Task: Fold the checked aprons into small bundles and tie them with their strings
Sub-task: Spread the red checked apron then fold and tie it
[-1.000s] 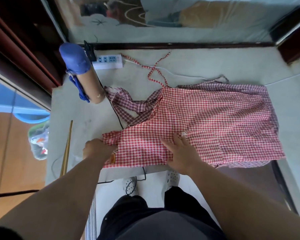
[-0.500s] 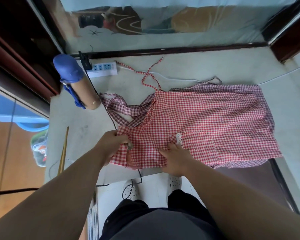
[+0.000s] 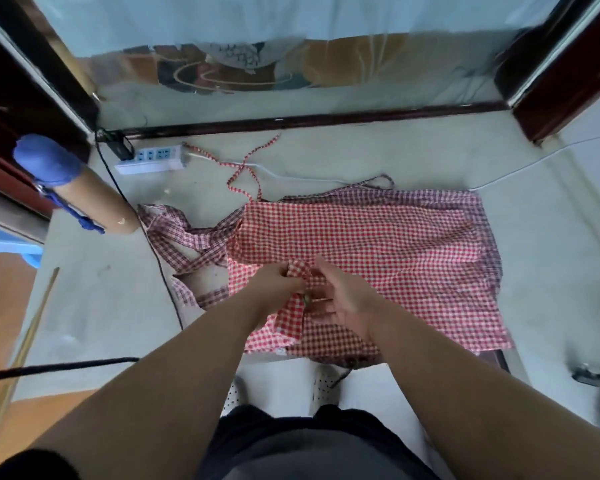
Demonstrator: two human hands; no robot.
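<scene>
Apron, red checked (image 3: 378, 244): spread over the near half of the worktop (image 3: 84, 306), near hem overhanging the near edge, bib end to the left. Not yet folded into anything like a bundle.

Left grip (image 3: 278, 284): clenched on a raised tuck of the red cloth at the near-left corner, pinching it clear of the surface.

Right grip (image 3: 342, 299): released, fingers loosely extended just beside that tuck. Contact with the cloth cannot be confirmed owing to blur.

Second apron, darker check (image 3: 184, 233): lies beneath the red one, straps and bib trailing out to the left, edge showing along the far and right sides.

Black cable (image 3: 163, 268): runs near to far just left of the aprons.

Cardboard tube (image 3: 90, 199), blue-capped: far left, apart from the cloth.

Red string (image 3: 245, 168): runs loose from the far-left corner of the red apron toward the far side, looped once, ending near the power strip (image 3: 149, 156). Untied.

Assessed step: first fold, at its start. Next move judged to call for carrying the pinched corner across the body of the apron, with the right grip pressing the cloth flat to hold the crease. Care advised to lift the red layer alone and to keep the string free for tying.
</scene>
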